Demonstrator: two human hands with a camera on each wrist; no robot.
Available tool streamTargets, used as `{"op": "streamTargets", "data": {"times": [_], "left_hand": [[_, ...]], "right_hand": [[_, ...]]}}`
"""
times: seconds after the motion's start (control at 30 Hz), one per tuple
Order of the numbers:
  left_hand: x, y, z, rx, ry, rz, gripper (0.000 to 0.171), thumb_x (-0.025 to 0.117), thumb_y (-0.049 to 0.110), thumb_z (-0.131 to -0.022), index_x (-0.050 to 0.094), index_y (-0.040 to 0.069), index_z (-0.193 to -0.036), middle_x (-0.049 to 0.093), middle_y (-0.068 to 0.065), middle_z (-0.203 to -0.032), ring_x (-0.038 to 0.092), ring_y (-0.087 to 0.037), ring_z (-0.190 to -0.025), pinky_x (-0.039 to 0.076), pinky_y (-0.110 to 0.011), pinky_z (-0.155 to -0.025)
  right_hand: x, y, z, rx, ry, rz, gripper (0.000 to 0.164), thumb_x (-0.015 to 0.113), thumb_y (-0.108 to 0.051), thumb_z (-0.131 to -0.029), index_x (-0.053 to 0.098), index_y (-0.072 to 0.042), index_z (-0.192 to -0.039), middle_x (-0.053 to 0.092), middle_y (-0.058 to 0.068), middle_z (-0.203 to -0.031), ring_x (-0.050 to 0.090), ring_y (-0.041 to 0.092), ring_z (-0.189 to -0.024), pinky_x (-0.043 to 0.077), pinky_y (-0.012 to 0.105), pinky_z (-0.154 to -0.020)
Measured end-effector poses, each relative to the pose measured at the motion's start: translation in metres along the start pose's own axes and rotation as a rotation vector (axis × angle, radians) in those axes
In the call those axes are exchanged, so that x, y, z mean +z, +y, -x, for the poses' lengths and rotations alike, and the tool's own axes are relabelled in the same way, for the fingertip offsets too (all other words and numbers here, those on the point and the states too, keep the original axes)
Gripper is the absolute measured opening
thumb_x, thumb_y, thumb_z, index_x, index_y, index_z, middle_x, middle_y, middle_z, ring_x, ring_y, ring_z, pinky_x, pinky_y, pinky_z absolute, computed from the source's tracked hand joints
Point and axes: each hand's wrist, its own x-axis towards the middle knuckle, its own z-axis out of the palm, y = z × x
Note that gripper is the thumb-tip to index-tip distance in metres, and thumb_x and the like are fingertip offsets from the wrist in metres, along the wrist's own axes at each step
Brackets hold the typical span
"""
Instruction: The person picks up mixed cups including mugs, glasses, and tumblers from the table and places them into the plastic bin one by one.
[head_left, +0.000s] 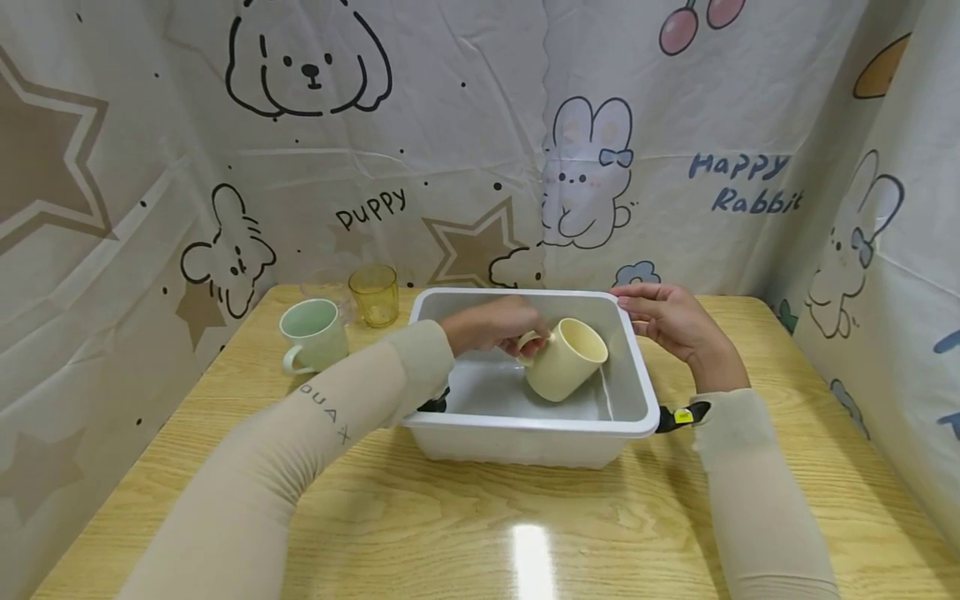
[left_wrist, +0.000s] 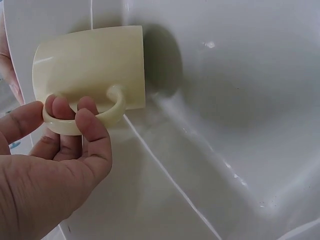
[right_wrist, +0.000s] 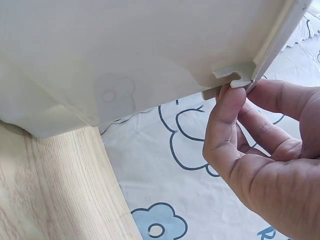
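A pale yellow mug (head_left: 561, 365) is tilted inside a light grey plastic tub (head_left: 517, 443), its mouth facing up and to the right in the head view. My left hand (head_left: 497, 323) reaches over the tub and grips the mug by its handle (left_wrist: 64, 126), with fingers through the loop in the left wrist view. At the tub's back right corner, my right hand (head_left: 673, 323) pinches the rim. Its thumb and fingertips meet at a small hooked tab under the lip in the right wrist view.
Left of the tub stand a light green mug (head_left: 315, 335), an amber glass (head_left: 375, 296) and a clear glass (head_left: 333, 292) partly behind the green mug. All rest on a wood-grain table (head_left: 420, 533). A printed curtain (head_left: 457, 125) hangs behind and along both sides.
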Motion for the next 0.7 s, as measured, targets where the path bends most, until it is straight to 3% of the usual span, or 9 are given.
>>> {"op": "streamTargets", "data": {"times": [0.33, 0.7], "left_hand": [[-0.0033, 0.0036, 0.0015, -0.035, -0.083, -0.036, 0.023, 0.056, 0.011, -0.106, 0.068, -0.007, -0.100, 0.059, -0.011, -0.083, 0.053, -0.019, -0.077, 0.046, -0.030, -0.073], [-0.0068, 0.0006, 0.0003, -0.096, -0.082, -0.099, 0.022, 0.061, 0.013, -0.104, 0.073, -0.005, -0.107, 0.068, -0.011, -0.090, 0.056, -0.019, -0.082, 0.047, -0.032, -0.079]], "right_hand": [[0.0005, -0.0011, 0.0001, 0.001, -0.002, -0.004, 0.017, 0.068, -0.008, -0.099, 0.075, -0.003, -0.114, 0.072, 0.002, -0.108, 0.070, 0.016, -0.096, 0.060, 0.029, -0.082], [0.0013, -0.0016, 0.0015, 0.003, 0.005, 0.008, 0.021, 0.070, -0.011, -0.098, 0.074, -0.001, -0.117, 0.071, 0.001, -0.109, 0.069, 0.016, -0.096, 0.060, 0.029, -0.082]]}}
